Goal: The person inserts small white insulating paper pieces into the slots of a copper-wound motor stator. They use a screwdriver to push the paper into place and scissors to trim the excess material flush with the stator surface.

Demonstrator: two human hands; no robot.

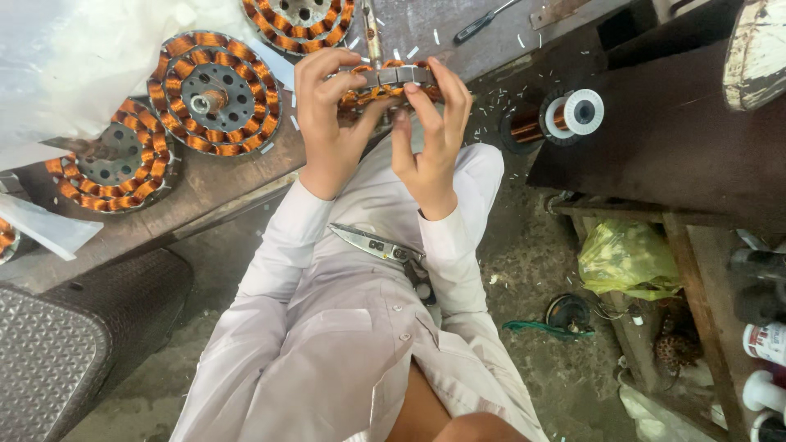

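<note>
Two hands, left hand (327, 123) and right hand (430, 135), grip a copper-wound stator (391, 82).

Our hands hide most of the wound stator (391, 82) we hold. The top edge cuts off another stator (301, 23); the left edge cuts off a third (5, 237).

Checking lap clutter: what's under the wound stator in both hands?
Below the stator: pale-clothed lap with scissors lying on it. Left hand and right hand cover the stator's underside.

Three wound stators (214, 92) at upper left, copper wire spool (565, 116) at upper right, scissors (381, 245) centre, yellow bag (626, 258) at right.
</note>
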